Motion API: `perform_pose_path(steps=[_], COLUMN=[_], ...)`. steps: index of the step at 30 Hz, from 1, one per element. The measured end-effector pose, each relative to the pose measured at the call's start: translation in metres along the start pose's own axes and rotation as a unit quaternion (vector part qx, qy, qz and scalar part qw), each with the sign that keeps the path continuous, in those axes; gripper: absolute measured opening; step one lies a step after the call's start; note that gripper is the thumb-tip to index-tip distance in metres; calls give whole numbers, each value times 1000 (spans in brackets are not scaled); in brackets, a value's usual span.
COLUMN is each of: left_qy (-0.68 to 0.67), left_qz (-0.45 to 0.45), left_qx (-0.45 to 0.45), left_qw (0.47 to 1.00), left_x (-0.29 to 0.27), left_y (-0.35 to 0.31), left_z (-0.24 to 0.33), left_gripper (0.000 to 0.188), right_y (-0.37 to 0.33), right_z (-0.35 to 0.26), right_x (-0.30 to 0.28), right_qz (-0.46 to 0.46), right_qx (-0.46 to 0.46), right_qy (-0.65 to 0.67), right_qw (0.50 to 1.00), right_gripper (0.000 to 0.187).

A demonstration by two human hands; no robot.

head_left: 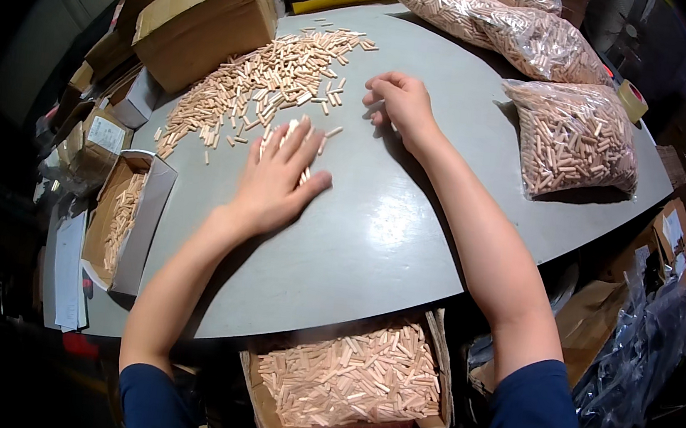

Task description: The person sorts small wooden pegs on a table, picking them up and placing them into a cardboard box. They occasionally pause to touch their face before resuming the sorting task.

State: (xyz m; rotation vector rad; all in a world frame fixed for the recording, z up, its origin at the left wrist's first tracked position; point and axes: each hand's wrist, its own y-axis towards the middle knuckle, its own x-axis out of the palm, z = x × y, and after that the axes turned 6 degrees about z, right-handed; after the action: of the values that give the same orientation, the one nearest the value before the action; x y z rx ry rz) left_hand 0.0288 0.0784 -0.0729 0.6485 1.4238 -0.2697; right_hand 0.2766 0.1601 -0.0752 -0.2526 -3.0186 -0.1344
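Many short wooden dowel pins [260,88] lie in a loose heap on the grey table [340,239], far left of centre. My left hand [280,174] rests palm down at the heap's near edge, fingers stretched and a little apart over several pins. The pins beneath its palm are mostly hidden. Right of the heap, my right hand [404,108] hovers over or touches the tabletop, its fingers loosely bent with gaps between them. Nothing shows in it. Below the near table edge, a cardboard box [445,375] full of dowel pins sits in front of me.
Clear plastic bags of dowels [580,143] [504,30] stand at the right and far right, with a tape roll [632,102] beside them. A cardboard carton [204,28] is behind the heap. An open white box [154,219] with dowels lies at the left edge.
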Motion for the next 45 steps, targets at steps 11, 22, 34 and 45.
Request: perform_pose_path(steps=[11, 22, 34, 45], left_qy=[-87, -75, -52, -200], left_qz=[-81, -61, -57, 192], left_qx=[148, 80, 77, -36], left_qw=[982, 992, 994, 960], left_x=[-49, -45, -47, -55], left_y=[-91, -93, -93, -86], left_z=[34, 18, 14, -25], left_gripper=[80, 106, 93, 41], right_y=[-40, -48, -66, -79], right_z=[3, 12, 0, -66], right_x=[38, 44, 52, 23], right_qz=[-107, -84, -126, -429], right_qx=[-79, -194, -295, -213], right_qy=[-125, -193, -256, -403], right_qw=[983, 958, 912, 780], right_gripper=[25, 27, 28, 20])
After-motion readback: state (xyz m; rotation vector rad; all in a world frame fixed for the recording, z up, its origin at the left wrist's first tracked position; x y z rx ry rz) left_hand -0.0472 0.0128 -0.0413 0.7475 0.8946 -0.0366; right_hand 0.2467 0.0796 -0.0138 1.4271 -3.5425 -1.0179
